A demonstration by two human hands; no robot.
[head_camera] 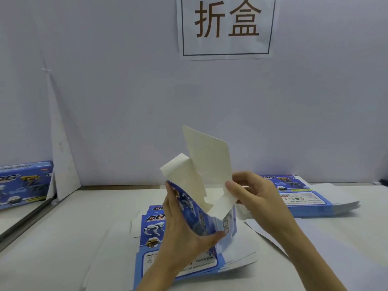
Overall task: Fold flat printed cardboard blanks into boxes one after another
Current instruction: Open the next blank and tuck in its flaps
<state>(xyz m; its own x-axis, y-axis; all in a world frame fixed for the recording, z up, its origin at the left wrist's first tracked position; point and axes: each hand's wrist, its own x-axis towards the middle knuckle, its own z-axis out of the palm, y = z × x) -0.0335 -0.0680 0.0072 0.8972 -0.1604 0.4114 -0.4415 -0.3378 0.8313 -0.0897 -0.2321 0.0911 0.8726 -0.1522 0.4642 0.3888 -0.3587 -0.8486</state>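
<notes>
A half-opened box [201, 211] is gripped by the left hand [184, 234] while an end flap [222, 204] is pinched by the right hand [256, 194]; tucking it inward seems due next.

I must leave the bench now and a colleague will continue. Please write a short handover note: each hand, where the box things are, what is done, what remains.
Left hand grips the printed body of a half-opened box, held above the table.
Right hand pinches a small white end flap; the tall flap stands up, not folded in.
Flat blanks: one pile lies under the hands, another pile at the far right.
Done: one box at the far left looks folded.
Left: close this box's flaps, then fold the remaining blanks.
</notes>
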